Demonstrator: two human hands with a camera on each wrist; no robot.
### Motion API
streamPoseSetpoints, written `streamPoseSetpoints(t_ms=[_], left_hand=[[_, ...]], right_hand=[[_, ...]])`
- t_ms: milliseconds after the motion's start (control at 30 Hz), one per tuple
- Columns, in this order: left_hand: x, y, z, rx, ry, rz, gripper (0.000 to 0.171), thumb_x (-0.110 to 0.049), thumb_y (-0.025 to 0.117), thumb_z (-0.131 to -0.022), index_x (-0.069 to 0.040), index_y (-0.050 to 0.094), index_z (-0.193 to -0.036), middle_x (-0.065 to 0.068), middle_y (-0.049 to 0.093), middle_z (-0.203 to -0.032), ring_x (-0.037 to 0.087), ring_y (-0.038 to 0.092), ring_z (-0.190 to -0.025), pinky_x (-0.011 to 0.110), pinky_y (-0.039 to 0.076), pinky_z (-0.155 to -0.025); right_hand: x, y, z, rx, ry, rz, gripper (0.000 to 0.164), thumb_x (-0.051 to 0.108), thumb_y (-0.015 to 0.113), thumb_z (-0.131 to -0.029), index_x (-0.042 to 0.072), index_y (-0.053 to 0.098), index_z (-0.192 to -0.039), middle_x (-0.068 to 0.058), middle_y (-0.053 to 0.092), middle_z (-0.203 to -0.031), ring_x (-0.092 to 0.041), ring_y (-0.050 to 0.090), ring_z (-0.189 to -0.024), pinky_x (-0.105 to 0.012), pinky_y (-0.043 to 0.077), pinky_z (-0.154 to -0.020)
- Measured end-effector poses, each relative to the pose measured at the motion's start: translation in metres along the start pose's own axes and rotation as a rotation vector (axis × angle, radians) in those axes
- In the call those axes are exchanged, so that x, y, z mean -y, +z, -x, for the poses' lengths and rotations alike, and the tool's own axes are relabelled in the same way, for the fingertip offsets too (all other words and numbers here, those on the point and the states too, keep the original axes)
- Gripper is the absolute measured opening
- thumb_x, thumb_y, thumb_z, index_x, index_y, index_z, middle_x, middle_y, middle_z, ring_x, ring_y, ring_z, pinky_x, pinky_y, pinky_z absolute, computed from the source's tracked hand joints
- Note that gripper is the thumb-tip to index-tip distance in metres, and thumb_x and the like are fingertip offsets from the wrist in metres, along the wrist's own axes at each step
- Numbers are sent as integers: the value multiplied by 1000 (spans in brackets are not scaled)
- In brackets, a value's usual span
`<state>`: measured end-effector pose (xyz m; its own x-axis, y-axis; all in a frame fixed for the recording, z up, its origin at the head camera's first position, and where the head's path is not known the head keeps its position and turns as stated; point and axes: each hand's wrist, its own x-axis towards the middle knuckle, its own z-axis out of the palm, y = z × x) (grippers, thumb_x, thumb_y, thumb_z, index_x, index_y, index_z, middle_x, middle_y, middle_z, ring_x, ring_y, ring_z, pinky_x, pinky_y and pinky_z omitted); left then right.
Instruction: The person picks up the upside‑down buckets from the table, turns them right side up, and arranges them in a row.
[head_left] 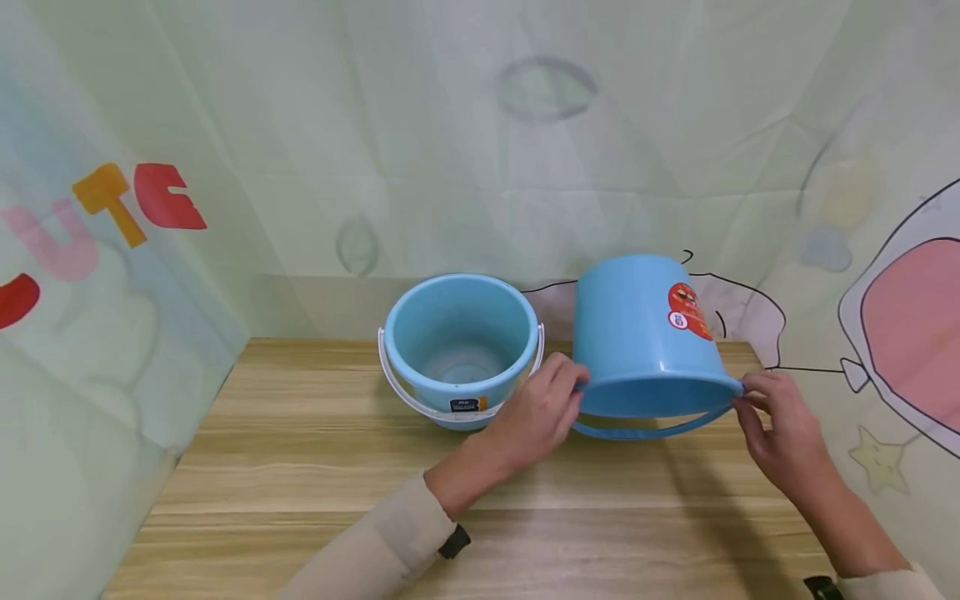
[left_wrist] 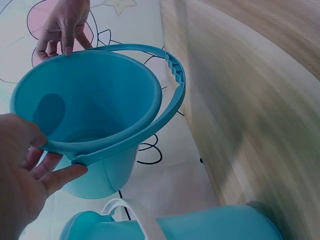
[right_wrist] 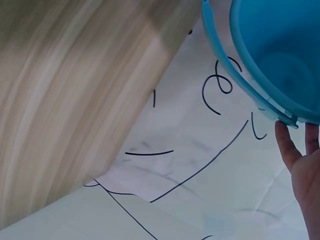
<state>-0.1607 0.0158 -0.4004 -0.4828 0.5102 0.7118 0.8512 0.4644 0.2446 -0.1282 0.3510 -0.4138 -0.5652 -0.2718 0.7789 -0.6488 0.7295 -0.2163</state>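
A blue bucket (head_left: 637, 325) is held tipped over, its mouth facing down and toward me, with a red label on its side. My left hand (head_left: 536, 412) grips its rim at the left, and my right hand (head_left: 783, 429) pinches the rim at the right. The bucket's blue handle (head_left: 637, 433) hangs below the mouth. Seen from the left wrist, the bucket's inside (left_wrist: 90, 100) is bare and the left fingers hold the rim beside the handle joint. Left of it, a paler blue bucket (head_left: 457, 321) stands upright, its white handle (head_left: 405, 392) lowered at the front.
Both buckets are at the back of a wood-grain table (head_left: 337, 500). A pale printed curtain (head_left: 450, 150) hangs behind and at both sides, with letters on the left and a pink balloon drawing on the right. The standing bucket is close to my left hand.
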Motion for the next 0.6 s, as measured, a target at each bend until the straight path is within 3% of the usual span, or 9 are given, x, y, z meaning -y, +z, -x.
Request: streamPoseSetpoints(t_ms=[300,367,433,533,600], left_hand=[[-1,-6,-8,-11,1,12,17,0,69,-95,-2,63,-111,8,60,-101,17,63,-93,23,58,-84],[-2,-7,-9,-10,-1,16,17,0,68,-95,-2,63,-111,8,60,-101,17,63,-93,22,58,-84],[-2,-8,-11,-6,-5,21,18,0,69,-94,-1,63,-111,8,60,-101,17,63,-93,22,58,-84],[-3,-10,-13,4,-15,33,18,0,69,-95,-1,62,-112,9,61,-103,18,64,-94,22,58,-84],[-3,-11,-15,15,-24,43,18,0,68,-95,0,62,-112,10,62,-104,18,64,-94,23,58,-84]], right_hand=[[9,-10,-7,40,52,41,54,37,39,-110,-14,55,-113,-24,58,-106,12,43,-114,0,35,-97],[12,-12,-9,50,73,56,32,16,47,-109,-14,54,-114,-24,57,-107,11,42,-114,1,33,-98],[15,-13,-10,55,88,70,17,-9,57,-99,-14,54,-116,-24,57,-107,11,42,-113,1,32,-98],[19,-15,-14,73,121,96,46,-32,67,-76,-13,54,-117,-24,57,-108,11,40,-111,3,30,-96],[21,-16,-15,89,141,118,50,-33,68,-74,-12,53,-117,-24,57,-108,8,42,-109,3,29,-96]])
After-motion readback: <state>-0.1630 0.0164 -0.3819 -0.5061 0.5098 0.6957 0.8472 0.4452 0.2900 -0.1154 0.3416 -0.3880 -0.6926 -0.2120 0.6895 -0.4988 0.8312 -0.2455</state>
